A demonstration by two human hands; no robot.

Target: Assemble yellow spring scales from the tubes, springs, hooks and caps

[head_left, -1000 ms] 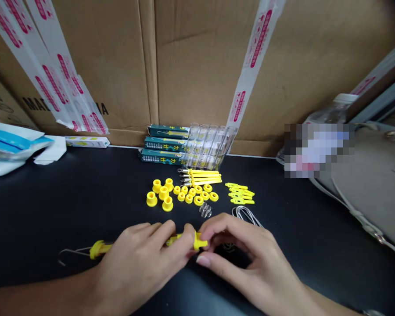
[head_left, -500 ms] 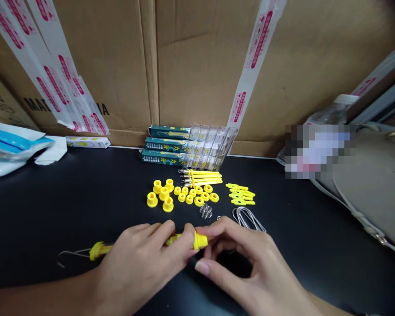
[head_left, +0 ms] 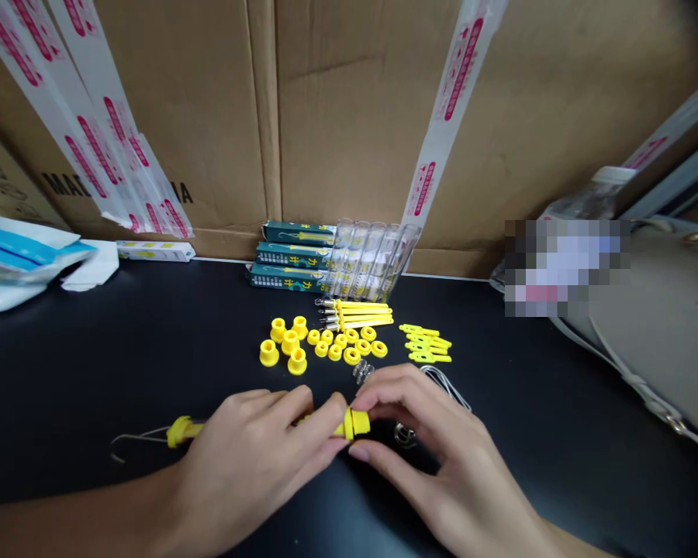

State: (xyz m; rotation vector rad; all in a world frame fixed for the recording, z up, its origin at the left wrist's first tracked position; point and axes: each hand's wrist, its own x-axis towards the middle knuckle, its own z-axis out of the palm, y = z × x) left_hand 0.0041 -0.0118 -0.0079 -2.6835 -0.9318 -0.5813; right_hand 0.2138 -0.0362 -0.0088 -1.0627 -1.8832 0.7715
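My left hand (head_left: 261, 457) is wrapped round a tube-like device with yellow ends, its middle hidden by my fingers. A yellow collar and bent wire hook (head_left: 133, 442) stick out on the left. At the right end is a yellow cap (head_left: 359, 421); the thumb and fingers of my right hand (head_left: 436, 449) pinch round it. Beyond my hands lie yellow flanged caps (head_left: 290, 341), small yellow rings (head_left: 362, 347), yellow rods with springs (head_left: 364, 314) and flat yellow pieces (head_left: 427, 342). Metal wire hooks (head_left: 447, 385) are partly behind my right hand.
Green boxes (head_left: 291, 277) and clear tubes (head_left: 372, 260) stand before a large cardboard box (head_left: 349, 116). Small clear parts (head_left: 361, 371) lie near my right hand. A bottle (head_left: 585, 198) and grey bag (head_left: 657, 325) are right, a blue-white packet (head_left: 29, 248) left.
My right thumb has closed in toward the yellow cap, and that hand has shifted up and left over part of the wire hooks. The device has moved slightly right.
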